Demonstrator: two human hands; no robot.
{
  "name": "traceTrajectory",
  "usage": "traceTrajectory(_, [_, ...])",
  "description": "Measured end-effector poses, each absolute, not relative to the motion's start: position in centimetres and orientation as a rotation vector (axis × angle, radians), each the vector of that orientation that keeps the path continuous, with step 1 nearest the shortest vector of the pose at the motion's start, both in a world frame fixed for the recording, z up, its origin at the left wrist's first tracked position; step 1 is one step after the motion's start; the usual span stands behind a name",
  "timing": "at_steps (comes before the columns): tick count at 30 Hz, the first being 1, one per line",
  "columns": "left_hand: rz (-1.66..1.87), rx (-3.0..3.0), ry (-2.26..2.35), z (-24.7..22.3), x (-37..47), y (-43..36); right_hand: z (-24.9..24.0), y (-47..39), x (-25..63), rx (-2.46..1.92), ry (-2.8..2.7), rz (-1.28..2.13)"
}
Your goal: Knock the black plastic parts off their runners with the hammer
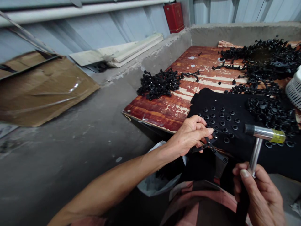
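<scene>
My left hand (194,135) pinches a black branched plastic part (211,147) at the front edge of the black cloth (231,100). Fingers of my right hand (258,191) wrap round the handle of a small mallet (264,133), which has a metal head with one black end and one yellow end. The mallet head is raised above the right part of the cloth. Several small round black pieces (222,115) lie spaced out on the cloth, just beyond my left hand. A heap of black round pieces (270,113) rests on the cloth behind the mallet.
A pile of black parts (160,84) sits on the worn red board (150,114), and a larger pile (265,59) at the back right. A white basket (295,88) stands at the right edge. Below the board hangs a white bag (150,185). Cardboard (44,91) lies left.
</scene>
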State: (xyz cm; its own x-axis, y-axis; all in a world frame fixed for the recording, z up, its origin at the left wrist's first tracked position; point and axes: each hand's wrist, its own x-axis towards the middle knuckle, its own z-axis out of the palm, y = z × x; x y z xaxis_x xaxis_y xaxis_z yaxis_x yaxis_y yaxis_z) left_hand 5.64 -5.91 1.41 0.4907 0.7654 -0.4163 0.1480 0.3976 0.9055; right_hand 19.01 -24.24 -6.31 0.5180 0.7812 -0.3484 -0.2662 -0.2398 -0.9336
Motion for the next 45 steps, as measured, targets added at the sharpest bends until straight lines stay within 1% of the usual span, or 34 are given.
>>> traceTrajectory(20, [0.488, 1.133, 0.987, 1.0, 5.3, -5.9, -6.0, -24.1, 18.8, -1.494, -0.512, 1.046])
traceTrajectory(37, [0.507, 1.142, 0.962, 0.9, 5.2, -5.9, -4.6, -23.5, 17.7, -1.525, -0.394, 1.034])
traceTrajectory(45, [0.498, 1.127, 0.946, 0.7, 5.2, -5.9, -4.7, -23.4, 18.1, -1.475, -0.485, 1.074])
